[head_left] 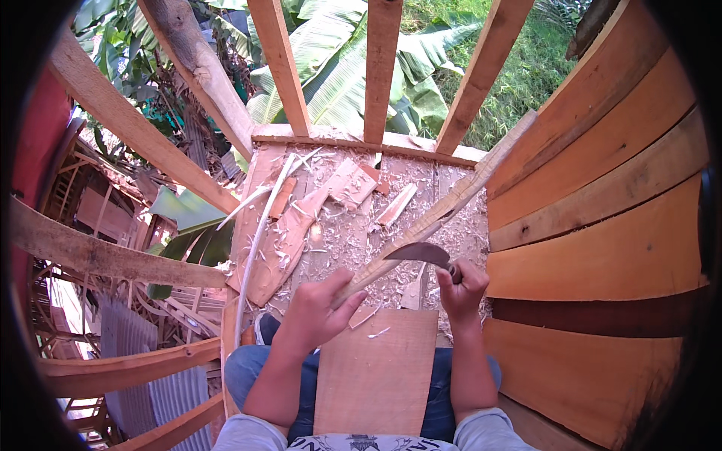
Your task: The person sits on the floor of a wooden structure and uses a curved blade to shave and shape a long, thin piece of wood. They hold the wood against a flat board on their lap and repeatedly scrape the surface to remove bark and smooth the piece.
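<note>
My left hand (316,310) is wrapped round the near end of a long, pale wooden stick (459,195). The stick slants away to the far right, its far end against or close to the plank wall. In my right hand (464,292) is the handle of a curved knife (420,252) with a dark blade. The blade lies across the stick, its tip pointing left, a little beyond my left hand. Across my lap rests a flat wooden board (376,376) with a few shavings on it.
Shavings litter the plank floor (346,240), where wood offcuts (301,225) and a thin pale strip (258,248) lie at the left. Wooden rails (128,259) and upright slats (382,68) edge the left and far sides. An orange-brown plank wall (594,240) stands close on the right.
</note>
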`<state>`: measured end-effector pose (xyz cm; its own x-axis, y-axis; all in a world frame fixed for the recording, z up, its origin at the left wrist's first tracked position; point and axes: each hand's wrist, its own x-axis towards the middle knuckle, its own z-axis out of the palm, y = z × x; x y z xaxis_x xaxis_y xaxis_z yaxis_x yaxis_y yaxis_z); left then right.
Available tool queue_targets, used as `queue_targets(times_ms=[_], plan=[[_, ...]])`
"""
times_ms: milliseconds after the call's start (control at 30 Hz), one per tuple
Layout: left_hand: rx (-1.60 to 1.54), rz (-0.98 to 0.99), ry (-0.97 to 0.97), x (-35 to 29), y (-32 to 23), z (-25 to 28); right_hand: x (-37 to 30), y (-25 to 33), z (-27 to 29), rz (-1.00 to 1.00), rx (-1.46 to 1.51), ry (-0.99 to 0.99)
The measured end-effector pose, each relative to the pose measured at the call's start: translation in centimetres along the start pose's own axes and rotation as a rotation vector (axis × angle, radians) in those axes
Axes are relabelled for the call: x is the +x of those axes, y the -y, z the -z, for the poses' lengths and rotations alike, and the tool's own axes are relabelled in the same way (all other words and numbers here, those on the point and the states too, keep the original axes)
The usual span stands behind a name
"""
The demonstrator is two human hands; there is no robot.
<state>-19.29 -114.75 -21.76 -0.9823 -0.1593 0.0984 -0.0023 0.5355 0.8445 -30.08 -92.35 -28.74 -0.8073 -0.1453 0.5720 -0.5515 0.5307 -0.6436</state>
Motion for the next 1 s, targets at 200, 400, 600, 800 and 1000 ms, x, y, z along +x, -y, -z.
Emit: queue_targets(times_ms=[200, 400, 600, 800, 1000], plan=[[-0.033, 0.002, -0.028, 0.3, -0.4, -0.3, 1.6, -4.8, 2.6, -0.529, 0.371, -0.284], [0.033, -0.029, -0.019, 0.1, -0.6, -0.8, 0.2, -0.4, 0.2, -0.111, 0.064, 0.026], [0.078, -0.005, -0.011, 0.4, -0.6, -1.1, -0.1, -0.8, -0.2, -0.176, 0.004, 0.008], [0.06, -0.02, 0.004, 0.3, -0.8, -0.4, -0.3, 0.5, -0.6, 0.1, 0.097, 0.175], [0.086, 0.006, 0.024, 0.3, -0.8, 0.3, -0.2, -3.1, -0.1, -0.419, 0.286, -0.103]])
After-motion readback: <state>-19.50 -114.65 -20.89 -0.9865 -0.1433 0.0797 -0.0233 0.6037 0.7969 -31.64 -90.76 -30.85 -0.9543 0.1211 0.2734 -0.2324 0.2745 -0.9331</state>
